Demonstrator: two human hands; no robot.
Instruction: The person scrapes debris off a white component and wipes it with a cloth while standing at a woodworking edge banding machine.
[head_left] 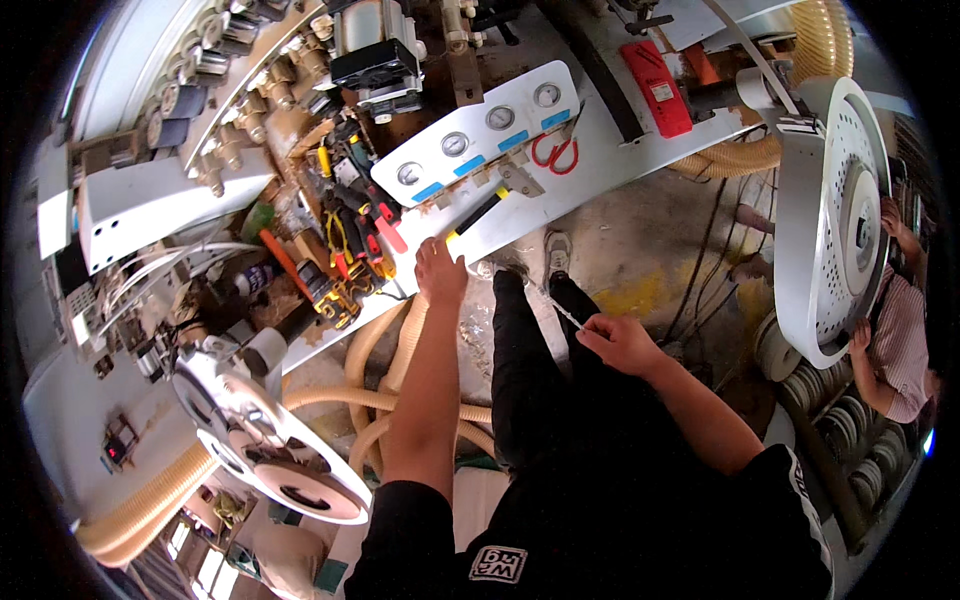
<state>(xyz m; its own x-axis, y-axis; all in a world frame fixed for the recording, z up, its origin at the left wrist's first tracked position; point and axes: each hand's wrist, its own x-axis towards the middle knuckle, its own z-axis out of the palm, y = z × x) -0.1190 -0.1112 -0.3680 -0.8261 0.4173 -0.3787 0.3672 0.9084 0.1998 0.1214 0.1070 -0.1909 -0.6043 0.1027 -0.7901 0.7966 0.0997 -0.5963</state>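
My left hand rests at the front edge of the white worktop, fingers a little apart and nothing visible in them. Just beyond its fingertips lies a tool with a black-and-yellow handle, its far end beside a metal bracket. My right hand is closed in a pinch on a thin pale rod, held in front of my legs and slanting up to the left. What kind of rod it is, I cannot make out. Pliers and other hand tools are heaped left of the gauge panel.
Red-handled scissors and a red case lie farther right. A yellow-black power drill is at the left edge. Large wheel machines stand left and right. Beige hoses cross the floor. Another person is at far right.
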